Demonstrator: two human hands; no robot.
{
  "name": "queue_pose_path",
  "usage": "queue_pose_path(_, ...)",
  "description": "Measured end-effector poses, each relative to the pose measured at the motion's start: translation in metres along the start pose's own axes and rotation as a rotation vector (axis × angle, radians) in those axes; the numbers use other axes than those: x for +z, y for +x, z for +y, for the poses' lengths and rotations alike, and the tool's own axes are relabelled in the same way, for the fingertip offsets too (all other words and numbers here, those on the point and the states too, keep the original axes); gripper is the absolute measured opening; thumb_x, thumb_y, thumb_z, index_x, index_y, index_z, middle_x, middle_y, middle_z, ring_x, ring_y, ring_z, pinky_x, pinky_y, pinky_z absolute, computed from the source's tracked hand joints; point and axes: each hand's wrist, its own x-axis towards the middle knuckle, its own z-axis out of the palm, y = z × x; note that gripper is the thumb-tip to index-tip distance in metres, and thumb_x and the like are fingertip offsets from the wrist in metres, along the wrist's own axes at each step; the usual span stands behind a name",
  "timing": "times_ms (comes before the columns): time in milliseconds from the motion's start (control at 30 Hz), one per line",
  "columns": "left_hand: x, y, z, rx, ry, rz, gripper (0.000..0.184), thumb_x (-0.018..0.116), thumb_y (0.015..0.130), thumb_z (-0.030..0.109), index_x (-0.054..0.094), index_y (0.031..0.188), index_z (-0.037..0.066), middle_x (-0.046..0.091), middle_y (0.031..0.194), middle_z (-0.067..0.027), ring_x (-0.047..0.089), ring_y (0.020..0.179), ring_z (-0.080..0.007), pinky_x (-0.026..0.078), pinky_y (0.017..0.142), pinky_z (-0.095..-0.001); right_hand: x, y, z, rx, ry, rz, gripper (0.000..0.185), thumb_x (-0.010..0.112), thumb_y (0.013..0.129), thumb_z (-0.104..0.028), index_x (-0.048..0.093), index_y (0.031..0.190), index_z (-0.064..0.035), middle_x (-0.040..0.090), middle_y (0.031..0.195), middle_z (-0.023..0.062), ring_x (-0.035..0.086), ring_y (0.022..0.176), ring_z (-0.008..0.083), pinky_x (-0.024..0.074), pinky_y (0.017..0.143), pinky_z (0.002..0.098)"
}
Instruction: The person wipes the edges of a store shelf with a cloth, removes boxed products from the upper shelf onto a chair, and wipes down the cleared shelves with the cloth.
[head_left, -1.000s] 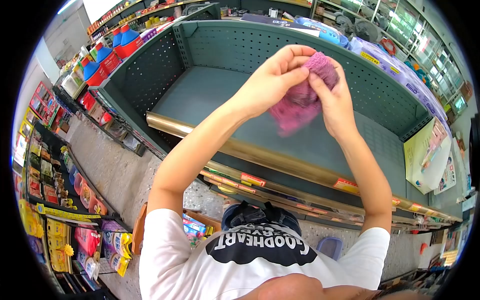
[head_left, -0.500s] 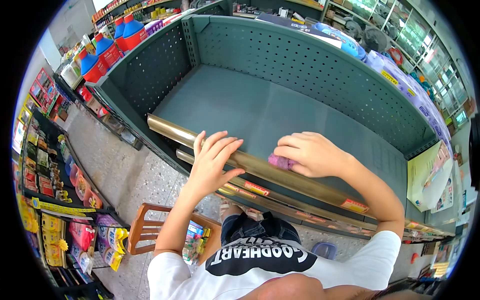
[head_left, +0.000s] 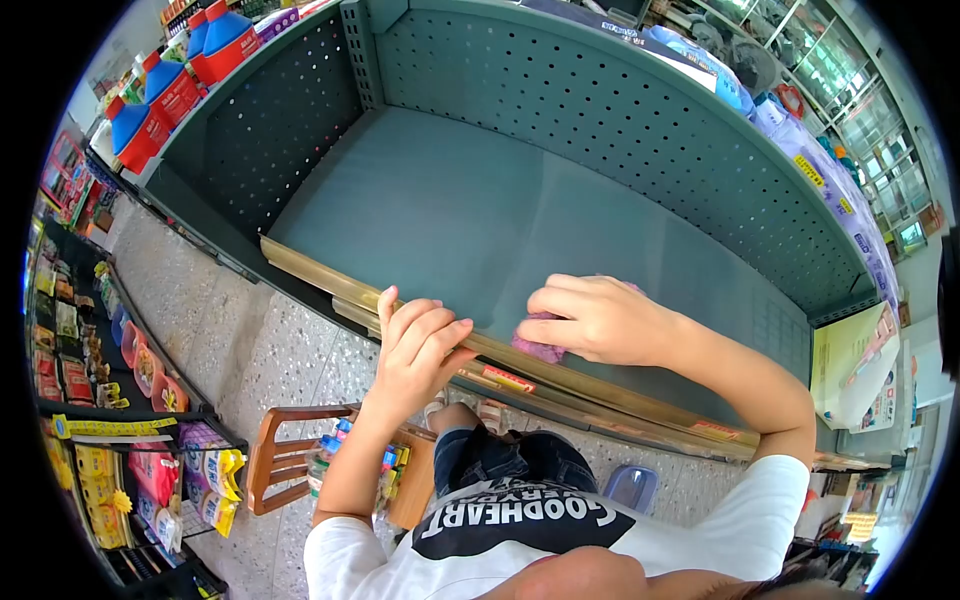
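Over the front edge of a dark green metal shelf (head_left: 450,200) runs a long gold-brown price-label strip (head_left: 310,272). My left hand (head_left: 415,350) grips this strip left of the middle, fingers over the top and thumb on the near side. My right hand (head_left: 600,320) is closed on a purple cloth (head_left: 540,350), which bulges out beneath the fingers and presses against the strip. Part of the cloth is hidden by the hand. A red and white label (head_left: 508,379) sits on a lower strip between the hands.
Red bottles with blue caps (head_left: 172,88) stand beyond the shelf's left side. A wooden chair (head_left: 275,465) with small packets on it is at my left. A blue plastic stool or tub (head_left: 632,488) is on the floor. A paper sheet (head_left: 850,365) leans at the shelf's right end.
My right hand and the cloth have shifted left and slightly down along the strip. My left hand's fingers have drawn closer together over the strip. The view has tilted downward.
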Motion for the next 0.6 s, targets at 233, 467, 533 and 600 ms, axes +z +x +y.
queue_pose_path(233,0.000,-0.001,0.001,-0.001,0.012,0.014,0.056,0.091,0.056,0.018,0.064,0.104,0.010,0.063,0.104,-0.0054,0.061,0.102,-0.0283,0.029,0.113,-0.0602,0.012,0.031,0.002,-0.004,-0.057,0.014,0.019,0.066,0.081,-0.008,0.066,0.099,-0.0091,0.055,0.089,0.0051,0.057,0.080,0.0223,0.0516,0.060,0.0360)
queue_pose_path(467,-0.001,-0.001,0.001,-0.029,-0.006,0.006,0.061,0.092,0.056,0.015,0.060,0.109,0.009,0.062,0.108,-0.0068,0.061,0.104,-0.0296,0.029,0.113,-0.0595,0.024,0.057,0.004,-0.008,-0.097,0.066,0.008,0.063,0.084,-0.010,0.064,0.092,-0.0093,0.052,0.086,0.0048,0.058,0.081,0.0211,0.0520,0.058,0.0349)
queue_pose_path(533,-0.001,0.000,0.002,-0.030,-0.008,0.008,0.062,0.091,0.056,0.012,0.059,0.109,0.009,0.061,0.107,-0.0075,0.060,0.104,-0.0299,0.029,0.113,-0.0587,0.025,0.054,0.003,-0.024,-0.123,0.068,0.008,0.062,0.084,-0.010,0.063,0.092,-0.0091,0.051,0.085,0.0047,0.057,0.081,0.0209,0.0518,0.057,0.0347)
queue_pose_path(600,-0.003,0.004,0.006,-0.030,-0.015,-0.007,0.060,0.089,0.058,0.011,0.060,0.109,0.008,0.061,0.107,-0.0069,0.060,0.105,-0.0285,0.030,0.113,-0.0584,0.022,0.049,0.001,-0.040,-0.155,0.058,0.008,0.062,0.084,-0.010,0.063,0.092,-0.0089,0.051,0.085,0.0045,0.057,0.081,0.0206,0.0515,0.056,0.0346)
